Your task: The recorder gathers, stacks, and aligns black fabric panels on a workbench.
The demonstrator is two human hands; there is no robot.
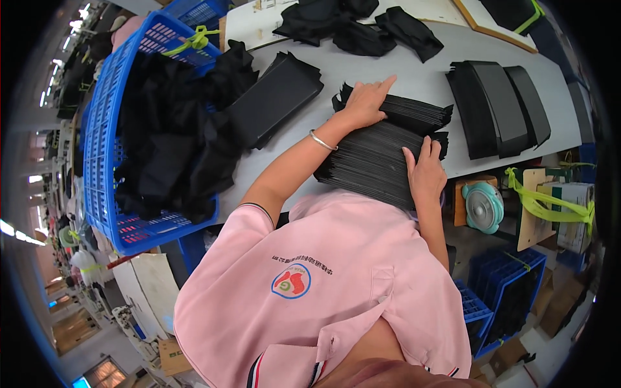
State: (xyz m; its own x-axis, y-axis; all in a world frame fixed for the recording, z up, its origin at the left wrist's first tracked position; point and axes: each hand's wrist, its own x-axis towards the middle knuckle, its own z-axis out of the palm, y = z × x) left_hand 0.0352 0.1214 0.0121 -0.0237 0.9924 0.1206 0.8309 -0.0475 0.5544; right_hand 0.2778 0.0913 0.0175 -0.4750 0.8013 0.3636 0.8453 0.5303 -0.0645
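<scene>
A long row of thin black sheet-like pieces [372, 155], packed closely on edge, lies against my shirt at the table's near edge. Beyond a gap in it sits a narrower black bunch [414, 111]. My left hand [367, 103], with a bangle on the wrist, rests over the far bunch's left part, index finger stretched out and thumb near the gap. Against the row's right end lies my right hand [425, 171], its thumb and fingers apart and extended along the pieces. Both hands are open; some fingertips are hidden among the black pieces.
At the left, a blue crate [103, 149] holds heaped black cloth [174, 129]. A black stack [278, 97] leans beside it. More black panels [498, 107] lie on the grey table [563, 110] at right, loose black pieces [356, 29] at the back. Below right stands a teal fan [483, 207].
</scene>
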